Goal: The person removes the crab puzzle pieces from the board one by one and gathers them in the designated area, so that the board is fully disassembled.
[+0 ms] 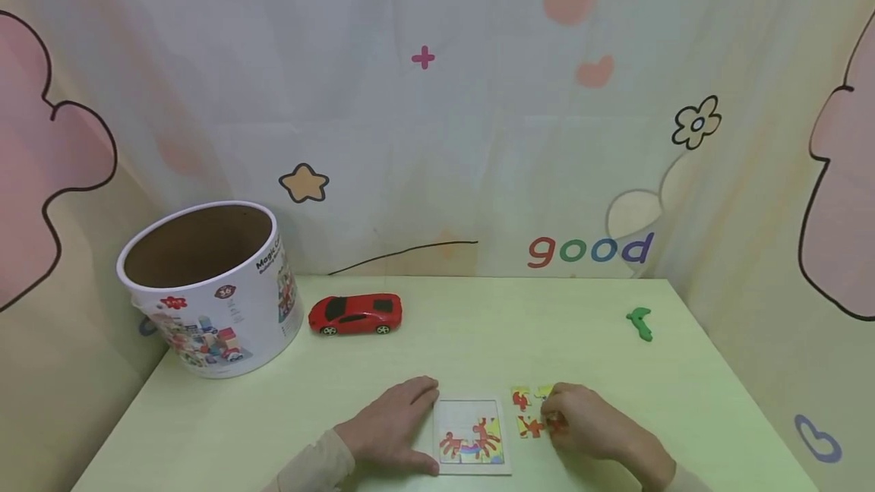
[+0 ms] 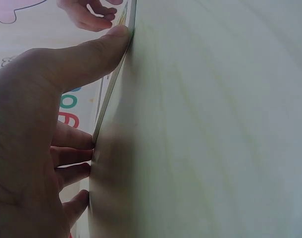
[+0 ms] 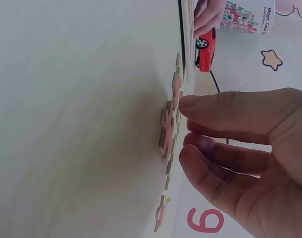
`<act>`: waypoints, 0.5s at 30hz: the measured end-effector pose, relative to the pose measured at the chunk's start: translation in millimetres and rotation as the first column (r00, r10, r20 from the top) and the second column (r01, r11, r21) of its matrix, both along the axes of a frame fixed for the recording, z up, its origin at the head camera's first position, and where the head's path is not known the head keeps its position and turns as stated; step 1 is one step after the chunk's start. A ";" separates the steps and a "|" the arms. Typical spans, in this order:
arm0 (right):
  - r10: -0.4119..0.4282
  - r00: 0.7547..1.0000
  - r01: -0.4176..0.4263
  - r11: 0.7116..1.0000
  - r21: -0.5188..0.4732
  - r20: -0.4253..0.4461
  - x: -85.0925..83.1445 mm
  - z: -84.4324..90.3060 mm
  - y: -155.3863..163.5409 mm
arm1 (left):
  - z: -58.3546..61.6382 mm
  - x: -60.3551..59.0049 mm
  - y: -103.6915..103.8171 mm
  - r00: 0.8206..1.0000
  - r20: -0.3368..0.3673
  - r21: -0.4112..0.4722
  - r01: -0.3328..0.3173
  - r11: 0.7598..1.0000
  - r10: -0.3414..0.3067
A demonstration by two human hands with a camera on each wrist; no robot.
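Note:
A square puzzle board [image 1: 458, 411] with a pale frame lies at the front middle of the table, its lower part filled with red, yellow and purple picture pieces. My left hand [image 1: 390, 425] spans the board's left side, thumb at the near corner and fingertips by the far one. The left wrist view shows that thumb [image 2: 91, 58] against the board's edge. To the board's right, several loose puzzle pieces [image 1: 529, 427] lie together. My right hand [image 1: 591, 424] hovers over them, fingers bent. In the right wrist view, a gap separates its thumb [image 3: 225, 110] from the fingers, beside flat pieces [image 3: 166, 131].
A large white bucket [image 1: 235, 325] with printed pictures stands at the back left. A red toy car [image 1: 355, 314] is beside it. Toward the back right lies a small green toy [image 1: 640, 323]. A patterned curtain [image 1: 437, 135] hangs behind the table.

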State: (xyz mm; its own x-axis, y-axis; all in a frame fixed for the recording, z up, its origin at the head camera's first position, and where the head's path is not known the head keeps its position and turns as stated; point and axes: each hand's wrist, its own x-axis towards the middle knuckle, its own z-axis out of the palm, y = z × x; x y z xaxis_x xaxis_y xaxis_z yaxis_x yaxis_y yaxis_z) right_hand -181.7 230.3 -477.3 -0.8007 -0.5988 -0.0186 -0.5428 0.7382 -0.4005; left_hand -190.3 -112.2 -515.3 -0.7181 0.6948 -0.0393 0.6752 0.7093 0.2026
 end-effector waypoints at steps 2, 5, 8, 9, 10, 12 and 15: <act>0.000 1.000 0.000 1.000 -0.015 -0.006 -0.7 1.8 -1.0 | 0.2 0.2 0.3 1.000 -0.009 -0.002 0.002 1.000 -0.002; 0.001 1.000 -0.001 1.000 -0.029 0.000 -1.6 3.2 -2.6 | 0.2 0.2 0.6 1.000 -0.008 -0.003 0.004 1.000 -0.004; 0.000 1.000 0.001 0.999 -0.039 0.018 -2.3 3.6 -4.7 | -1.4 -0.7 0.9 1.000 0.002 -0.004 0.004 1.000 -0.004; -0.001 1.000 0.002 0.999 -0.040 0.022 -2.6 3.7 -5.6 | -2.0 -1.0 0.8 1.000 0.003 -0.005 0.005 1.000 -0.005; -0.003 1.000 0.003 0.999 -0.039 0.023 -3.0 3.7 -6.6 | -2.3 -1.3 0.7 1.000 0.005 -0.005 0.004 1.000 -0.004; -0.010 0.999 0.012 0.999 -0.039 0.040 -3.9 4.6 -9.2 | -3.0 -1.8 0.5 1.000 0.008 -0.005 0.004 1.000 -0.004; -0.011 0.999 0.013 0.999 -0.039 0.050 -5.5 5.3 -13.3 | -3.1 -2.2 -0.1 1.000 0.010 -0.009 0.001 1.000 -0.001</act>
State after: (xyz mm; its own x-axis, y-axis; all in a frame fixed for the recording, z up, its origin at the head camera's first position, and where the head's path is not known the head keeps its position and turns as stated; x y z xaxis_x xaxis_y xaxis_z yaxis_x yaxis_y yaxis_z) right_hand -187.2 217.0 -472.0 -0.8065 -0.5902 -0.0349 -0.5127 0.7276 -0.4557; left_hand -192.6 -112.3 -518.4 -0.7169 0.6952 -0.0527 0.6740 0.7104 0.2026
